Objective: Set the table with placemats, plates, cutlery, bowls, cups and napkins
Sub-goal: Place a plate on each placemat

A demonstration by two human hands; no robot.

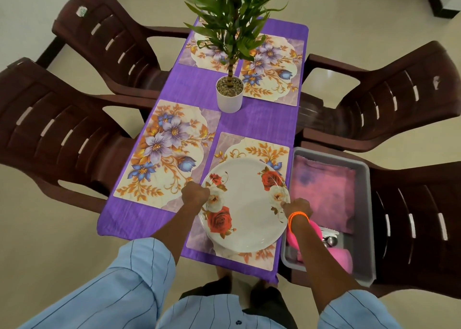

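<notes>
Our left hand [195, 194] pinches the left rim of the rose plate [245, 205], our right hand [298, 207] its right rim, over the near right placemat [252, 149]; grey tub [364, 179] just right.

My left hand [195, 194] is curled at the left rim of the plate [245, 205], knuckles up, fingers pinching the edge; my right hand [298, 207] grips the opposite rim — the right side, slightly nearer me; both forearms reach forward from pale blue striped sleeves, bare below the elbow; an orange band circles my right wrist — just behind the plate's rim.
</notes>
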